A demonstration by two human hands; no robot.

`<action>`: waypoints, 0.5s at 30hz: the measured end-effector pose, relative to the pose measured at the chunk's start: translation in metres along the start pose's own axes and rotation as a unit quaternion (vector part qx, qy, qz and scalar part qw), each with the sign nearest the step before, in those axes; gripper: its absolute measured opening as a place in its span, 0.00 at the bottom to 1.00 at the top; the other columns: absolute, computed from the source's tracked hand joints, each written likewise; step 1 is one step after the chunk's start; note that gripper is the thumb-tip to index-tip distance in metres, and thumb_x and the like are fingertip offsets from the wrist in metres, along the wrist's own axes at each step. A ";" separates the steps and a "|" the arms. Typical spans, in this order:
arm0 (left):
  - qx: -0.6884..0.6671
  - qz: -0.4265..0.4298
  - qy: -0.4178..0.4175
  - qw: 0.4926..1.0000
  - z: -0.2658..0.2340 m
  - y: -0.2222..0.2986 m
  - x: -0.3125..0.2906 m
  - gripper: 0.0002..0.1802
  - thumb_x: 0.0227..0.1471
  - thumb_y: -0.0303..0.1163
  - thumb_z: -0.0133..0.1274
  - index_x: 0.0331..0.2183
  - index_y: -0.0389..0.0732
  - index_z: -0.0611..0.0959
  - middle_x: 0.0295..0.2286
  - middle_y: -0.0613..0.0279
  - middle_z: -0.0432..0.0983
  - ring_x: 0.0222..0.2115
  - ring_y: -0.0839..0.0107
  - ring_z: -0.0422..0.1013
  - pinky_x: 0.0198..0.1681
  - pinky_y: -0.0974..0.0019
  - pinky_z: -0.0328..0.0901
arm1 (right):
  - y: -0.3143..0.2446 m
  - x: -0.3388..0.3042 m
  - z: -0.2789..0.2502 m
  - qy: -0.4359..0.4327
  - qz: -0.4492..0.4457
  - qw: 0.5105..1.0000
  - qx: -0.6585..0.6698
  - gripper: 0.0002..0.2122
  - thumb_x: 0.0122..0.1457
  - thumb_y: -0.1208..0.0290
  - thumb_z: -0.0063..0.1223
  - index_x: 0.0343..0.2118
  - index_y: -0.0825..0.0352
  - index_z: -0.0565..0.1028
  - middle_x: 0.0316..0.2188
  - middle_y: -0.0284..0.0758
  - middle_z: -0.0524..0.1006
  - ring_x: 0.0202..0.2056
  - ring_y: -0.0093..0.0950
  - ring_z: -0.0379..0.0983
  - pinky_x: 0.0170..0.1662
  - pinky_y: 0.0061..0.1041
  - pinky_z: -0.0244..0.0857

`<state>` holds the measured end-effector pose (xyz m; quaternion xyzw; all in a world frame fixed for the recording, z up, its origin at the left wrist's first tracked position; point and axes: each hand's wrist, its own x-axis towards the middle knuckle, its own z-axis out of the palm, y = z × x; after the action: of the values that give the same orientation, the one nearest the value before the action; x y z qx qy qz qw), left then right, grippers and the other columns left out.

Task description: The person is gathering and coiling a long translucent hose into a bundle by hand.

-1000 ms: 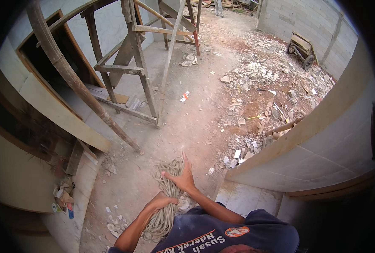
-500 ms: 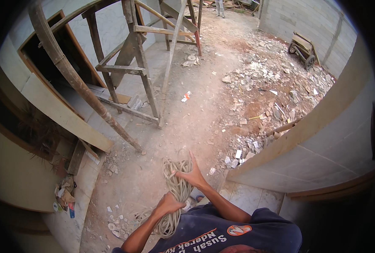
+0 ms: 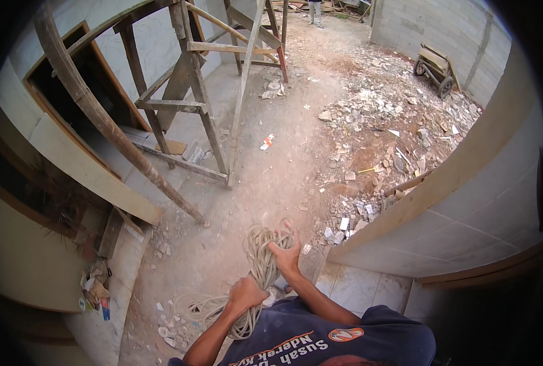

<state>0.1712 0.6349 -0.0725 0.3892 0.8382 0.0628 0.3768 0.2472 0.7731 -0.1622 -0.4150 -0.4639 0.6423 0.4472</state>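
A bundle of pale beige rope (image 3: 261, 259), looped many times, hangs in front of my body between both hands. My left hand (image 3: 246, 294) is closed around the middle of the bundle, with loose loops spreading out below and to the left of it. Farther out, my right hand (image 3: 286, 253) wraps the far end of the loops, its thumb across them and its fingers partly behind the rope. The lower loops lie against my dark blue shirt (image 3: 338, 338).
A wooden scaffold (image 3: 204, 110) stands ahead on the left, with a long leaning pole (image 3: 119, 131) nearer. Rubble (image 3: 369, 110) covers the right side, where a wooden cart (image 3: 435, 70) stands by a block wall. A low wall (image 3: 430, 226) curves close on my right. A person (image 3: 315, 12) stands far ahead.
My right hand has gone from spread fingers to curled around the far loops. The bundle's far end has shifted slightly right, and the loose loops at left have spread farther out.
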 end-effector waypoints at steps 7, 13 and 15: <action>-0.261 0.091 -0.091 0.957 -0.012 -0.038 0.005 0.36 0.35 0.28 0.65 0.51 0.32 0.80 0.42 0.49 0.83 0.43 0.57 0.79 0.47 0.58 0.73 | -0.035 0.003 0.011 -0.144 0.027 0.987 -0.064 0.49 0.47 0.66 0.76 0.69 0.65 0.55 0.55 0.48 0.71 0.53 0.36 0.73 0.56 0.34 0.68; -0.634 0.032 -0.197 0.747 -0.068 -0.084 -0.018 0.34 0.37 0.18 0.63 0.51 0.34 0.74 0.27 0.51 0.76 0.27 0.61 0.75 0.33 0.59 0.72 | -0.104 0.059 -0.001 -0.294 -0.048 0.953 -0.054 0.65 0.39 0.27 0.63 0.74 0.58 0.43 0.69 0.53 0.55 0.68 0.49 0.53 0.67 0.52 0.52; -0.688 0.075 -0.202 0.693 -0.079 -0.088 -0.034 0.31 0.39 0.21 0.62 0.50 0.35 0.75 0.25 0.54 0.74 0.26 0.61 0.72 0.31 0.59 0.68 | -0.096 0.062 -0.012 -0.308 -0.023 0.951 -0.006 0.68 0.36 0.20 0.61 0.75 0.56 0.40 0.71 0.52 0.51 0.71 0.51 0.48 0.68 0.56 0.49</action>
<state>0.0779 0.5649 -0.0319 0.0861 0.4321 0.5703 0.6933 0.2605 0.8514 -0.0797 -0.1885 -0.5926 0.7256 0.2945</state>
